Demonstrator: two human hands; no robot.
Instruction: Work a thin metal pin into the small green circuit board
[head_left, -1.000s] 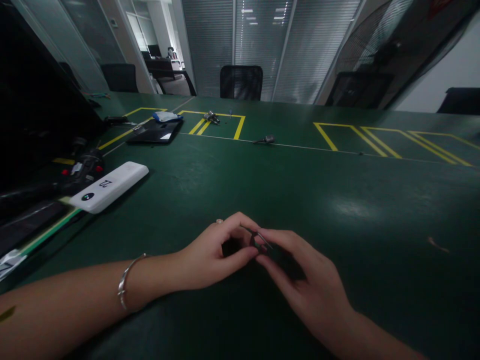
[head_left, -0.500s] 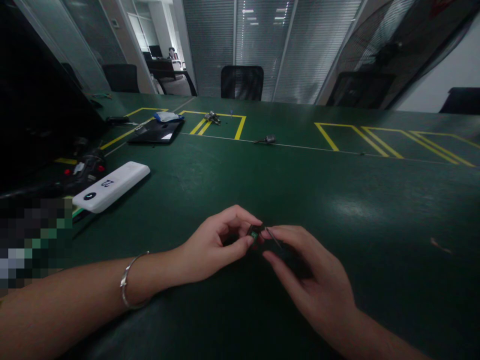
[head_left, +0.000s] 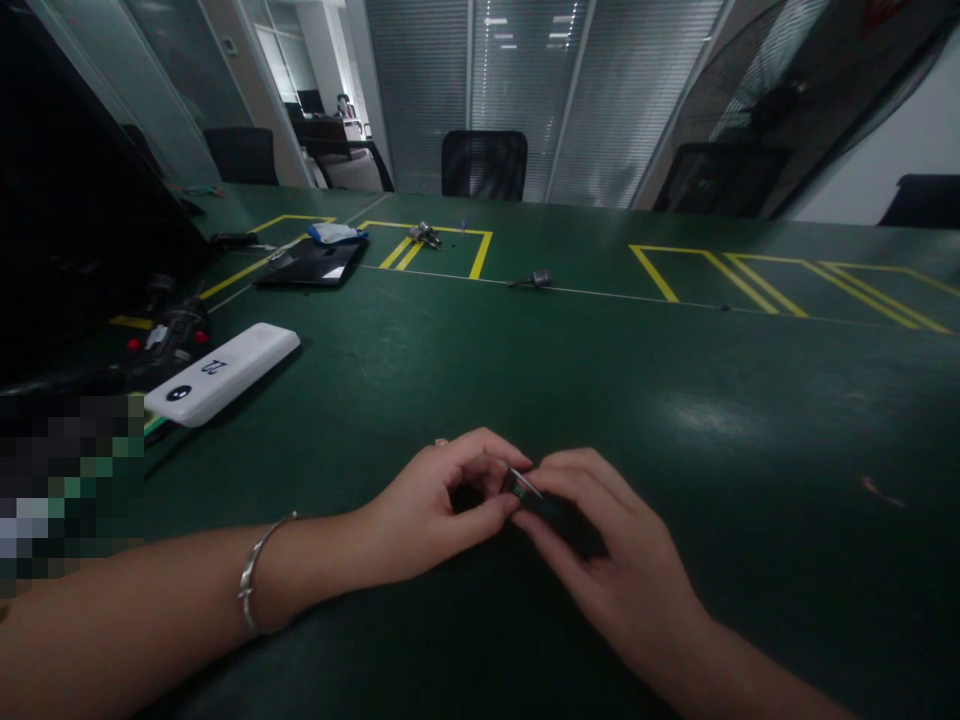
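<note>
A white slab-shaped device [head_left: 247, 363] bearing dark markings is lying at the left of the frame. Toward the upper left, a blue-and-white packet [head_left: 335, 234] is overlapping the far edge of a black flat panel [head_left: 304, 268]. Yellow tape lines [head_left: 652, 272] are running across the upper right. A black chair [head_left: 484, 165] is standing at top centre, with blinds [head_left: 630, 90] hanging behind.

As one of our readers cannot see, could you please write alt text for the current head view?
The person's left hand and right hand meet at a small, indistinct object over a green table. A white device lies to the left, with yellow lines farther back.
</note>
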